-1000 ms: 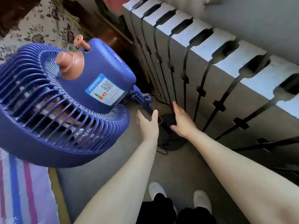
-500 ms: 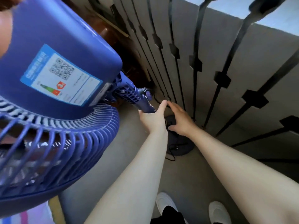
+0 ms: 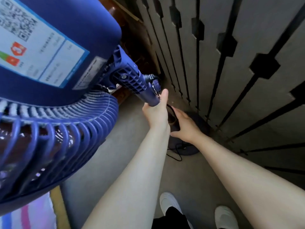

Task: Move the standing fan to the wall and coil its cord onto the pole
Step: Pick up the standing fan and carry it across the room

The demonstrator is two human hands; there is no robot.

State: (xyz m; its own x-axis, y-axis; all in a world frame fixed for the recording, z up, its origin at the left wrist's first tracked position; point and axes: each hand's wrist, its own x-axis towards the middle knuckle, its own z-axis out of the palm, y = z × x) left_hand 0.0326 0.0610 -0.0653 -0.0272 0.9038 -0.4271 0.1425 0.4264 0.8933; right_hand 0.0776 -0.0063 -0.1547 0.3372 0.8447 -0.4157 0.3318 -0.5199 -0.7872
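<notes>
The blue standing fan (image 3: 77, 38) fills the left of the view, its motor housing with a white label close to the camera and its grille (image 3: 54, 138) below. My left hand (image 3: 156, 113) is wrapped around the blue pole (image 3: 149, 96) just under the neck joint. My right hand (image 3: 184, 124) is lower on the pole, holding the black cord (image 3: 172, 111) against it. The dark round base (image 3: 196, 146) stands on the floor beside the wall, with a loose loop of cord (image 3: 175, 154) lying at its front edge.
A grey slatted wall panel (image 3: 239, 63) with dark vertical gaps runs along the right, close behind the base. Dark wooden furniture (image 3: 130, 35) stands behind the fan. A striped cloth (image 3: 24, 215) lies at lower left. My white shoes (image 3: 168, 204) stand on the grey floor.
The view has dropped closer to the fan. My left hand went from open near the pole to gripping it, and my right hand closed in on the cord by the pole.
</notes>
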